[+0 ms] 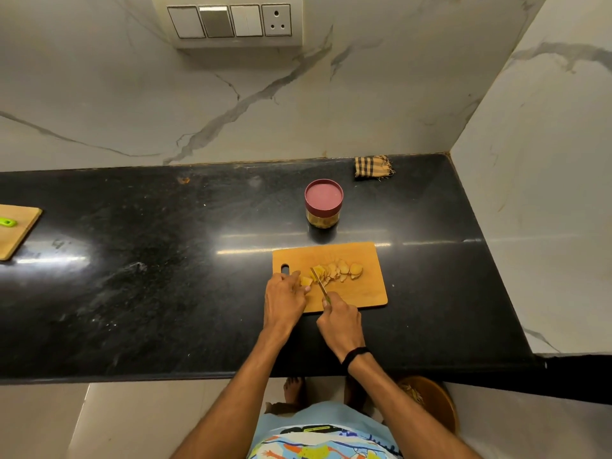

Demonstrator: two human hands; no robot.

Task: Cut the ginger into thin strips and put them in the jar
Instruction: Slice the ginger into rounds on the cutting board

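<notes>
Both bare forearms reach forward and converge toward the middle. The left hand [285, 298] lies palm down, knuckles up, its fingers curled and pressing at their tips. The right hand [339, 321] is closed in a fist-like grip, forefinger stretched forward along the top, with a dark band around its wrist, and sits just beside the left hand, slightly nearer the body.

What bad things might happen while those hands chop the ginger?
1. The left hand pins the ginger piece right beside the knife blade, so a slip might nick a fingertip.
2. The jar has its lid on, so strips cannot go in yet.
3. The loose ginger slices could get pushed off the cutting board.
</notes>
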